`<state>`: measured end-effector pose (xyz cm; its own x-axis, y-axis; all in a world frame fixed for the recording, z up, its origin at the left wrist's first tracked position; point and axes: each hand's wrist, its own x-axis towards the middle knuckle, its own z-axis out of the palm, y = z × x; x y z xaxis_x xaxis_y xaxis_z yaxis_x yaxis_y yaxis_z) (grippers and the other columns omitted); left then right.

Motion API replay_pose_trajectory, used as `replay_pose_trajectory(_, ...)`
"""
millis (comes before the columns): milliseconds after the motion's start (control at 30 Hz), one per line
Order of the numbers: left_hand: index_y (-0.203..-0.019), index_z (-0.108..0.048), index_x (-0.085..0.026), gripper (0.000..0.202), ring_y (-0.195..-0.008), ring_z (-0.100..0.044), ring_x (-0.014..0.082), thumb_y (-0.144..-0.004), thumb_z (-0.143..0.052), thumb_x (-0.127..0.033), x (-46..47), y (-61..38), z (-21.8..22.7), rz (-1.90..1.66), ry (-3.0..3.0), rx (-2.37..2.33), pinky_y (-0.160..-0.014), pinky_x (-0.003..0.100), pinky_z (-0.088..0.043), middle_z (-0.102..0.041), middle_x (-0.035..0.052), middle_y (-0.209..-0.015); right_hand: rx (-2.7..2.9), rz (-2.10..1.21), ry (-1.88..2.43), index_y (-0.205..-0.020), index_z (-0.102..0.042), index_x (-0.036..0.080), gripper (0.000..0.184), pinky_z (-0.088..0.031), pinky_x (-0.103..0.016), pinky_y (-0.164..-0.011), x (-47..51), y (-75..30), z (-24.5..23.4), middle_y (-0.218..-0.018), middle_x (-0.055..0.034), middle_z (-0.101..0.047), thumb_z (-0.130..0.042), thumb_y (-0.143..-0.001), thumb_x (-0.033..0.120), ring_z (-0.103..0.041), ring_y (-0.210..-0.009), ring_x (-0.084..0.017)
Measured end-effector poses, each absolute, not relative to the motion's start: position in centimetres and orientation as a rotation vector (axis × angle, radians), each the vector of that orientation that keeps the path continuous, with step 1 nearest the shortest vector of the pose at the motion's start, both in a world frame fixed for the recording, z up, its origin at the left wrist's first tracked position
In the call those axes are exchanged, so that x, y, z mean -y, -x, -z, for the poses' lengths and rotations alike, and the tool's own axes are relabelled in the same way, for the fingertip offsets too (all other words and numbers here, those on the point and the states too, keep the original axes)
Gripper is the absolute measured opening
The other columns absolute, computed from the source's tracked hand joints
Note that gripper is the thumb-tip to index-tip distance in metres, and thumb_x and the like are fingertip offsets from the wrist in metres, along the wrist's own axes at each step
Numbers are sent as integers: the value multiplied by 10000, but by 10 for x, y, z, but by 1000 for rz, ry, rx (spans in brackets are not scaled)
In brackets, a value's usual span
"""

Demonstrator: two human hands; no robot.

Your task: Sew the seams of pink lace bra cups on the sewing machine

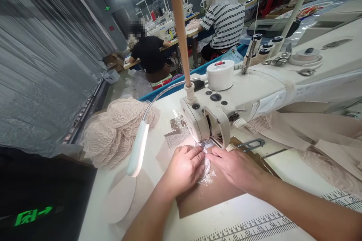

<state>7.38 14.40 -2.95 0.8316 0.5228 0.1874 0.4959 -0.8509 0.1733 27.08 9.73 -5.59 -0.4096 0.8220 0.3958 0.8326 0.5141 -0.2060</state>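
My left hand [185, 167] and my right hand [236, 167] lie side by side on the table, just in front of the needle area of a white sewing machine [226, 98]. Between them they press a small pale lace piece [207, 167] that runs under the presser foot [207, 144]. The left fingers curl over the lace. The right fingers lie flat on it, tips by the foot. A brown paper sheet [209, 196] lies under both hands.
A pile of beige lace cups [115, 131] sits at the table's left. The white gooseneck lamp [137, 148] hangs over the left side. Printed ruler marks [254, 228] run along the near edge. Two people sit at machines in the background.
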Motion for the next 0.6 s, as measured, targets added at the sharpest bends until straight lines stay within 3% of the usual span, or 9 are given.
replay_pose_trajectory(167, -1185, -580, -156, 340, -1004, -552, 266, -901, -474, -310, -145, -73, 28, -363, -2852, -860, -838, 432, -485, -601, 116, -1244, 2276, 59, 1397, -959, -666, 164, 370, -280, -296, -535, -102, -271, 56, -790, -47, -607, -425, -727, 5, -441, -614, -145)
replay_pose_trajectory(367, -961, -610, -175, 174, -975, -558, 247, -864, -527, -294, -145, -68, 28, -480, -2750, -847, -824, 413, -481, -635, 108, -1093, 2273, 15, 1433, -982, -659, 175, 379, -345, -284, -602, -100, -276, 58, -796, -45, -629, -405, -767, -4, -510, -692, -165)
replay_pose_trajectory(500, -1047, -614, -179, 210, -867, -563, 211, -909, -473, -250, -142, -69, 25, -458, -2826, -721, -777, 372, -465, -651, 86, -970, 2259, -48, 1369, -1008, -646, 192, 355, -344, -280, -631, -96, -279, 57, -844, -42, -643, -385, -833, 26, -521, -728, -167)
replay_pose_trajectory(600, -1052, -631, -171, 240, -784, -545, 200, -901, -503, -305, -141, -69, 24, -405, -2891, -674, -727, 357, -455, -637, 75, -852, 2259, -49, 1282, -969, -648, 186, 310, -325, -282, -609, -94, -281, 55, -830, -41, -640, -383, -869, 60, -505, -710, -166)
